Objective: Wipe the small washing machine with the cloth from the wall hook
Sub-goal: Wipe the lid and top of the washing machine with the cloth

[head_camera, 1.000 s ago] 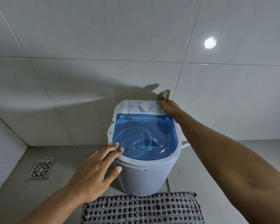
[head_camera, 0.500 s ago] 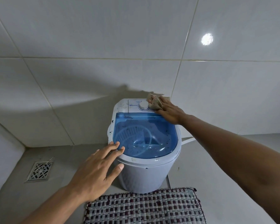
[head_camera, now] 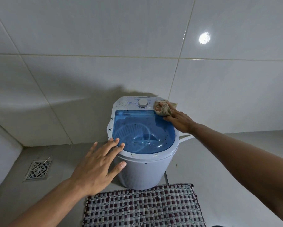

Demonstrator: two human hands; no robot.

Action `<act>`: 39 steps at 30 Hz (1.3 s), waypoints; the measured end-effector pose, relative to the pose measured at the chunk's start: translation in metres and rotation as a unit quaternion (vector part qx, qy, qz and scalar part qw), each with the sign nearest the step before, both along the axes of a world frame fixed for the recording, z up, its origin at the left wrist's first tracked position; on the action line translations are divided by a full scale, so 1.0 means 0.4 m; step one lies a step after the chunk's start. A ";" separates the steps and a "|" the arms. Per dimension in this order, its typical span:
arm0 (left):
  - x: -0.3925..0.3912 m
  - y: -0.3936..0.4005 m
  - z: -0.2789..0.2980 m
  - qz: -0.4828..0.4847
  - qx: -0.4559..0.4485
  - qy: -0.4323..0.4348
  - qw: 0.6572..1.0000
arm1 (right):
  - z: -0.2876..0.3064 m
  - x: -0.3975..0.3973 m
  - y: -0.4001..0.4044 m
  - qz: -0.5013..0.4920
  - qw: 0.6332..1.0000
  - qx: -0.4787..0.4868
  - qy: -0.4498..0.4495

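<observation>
Right hand (head_camera: 178,119) bunches cloth (head_camera: 163,108) on washing machine (head_camera: 144,169) top; left hand (head_camera: 96,166) spread — fingertips on rim.

washing machine (head_camera: 145,171) is pale grey-white with dark specks round the rim, see-through blue lid (head_camera: 144,130), white dial (head_camera: 142,103). cloth (head_camera: 164,108) is beige. mat (head_camera: 142,207) is a maroon, white and grey check weave. wall tiles (head_camera: 88,30) off-white, floor (head_camera: 219,153) grey, drain grate (head_camera: 37,169) silver.
</observation>
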State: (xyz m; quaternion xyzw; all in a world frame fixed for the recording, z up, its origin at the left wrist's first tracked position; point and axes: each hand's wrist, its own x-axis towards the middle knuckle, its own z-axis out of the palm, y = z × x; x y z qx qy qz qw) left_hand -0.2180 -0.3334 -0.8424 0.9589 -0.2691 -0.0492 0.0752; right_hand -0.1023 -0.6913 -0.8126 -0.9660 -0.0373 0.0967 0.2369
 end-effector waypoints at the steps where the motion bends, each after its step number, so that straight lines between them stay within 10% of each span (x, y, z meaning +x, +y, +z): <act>1: -0.001 0.000 -0.002 0.001 0.000 0.003 1.000 | -0.005 -0.009 0.003 -0.010 1.000 0.001 -0.002; 39: 0.017 0.016 -0.029 -0.027 -0.047 0.043 0.998 | -0.070 -0.275 0.130 -0.106 0.988 -0.017 -0.108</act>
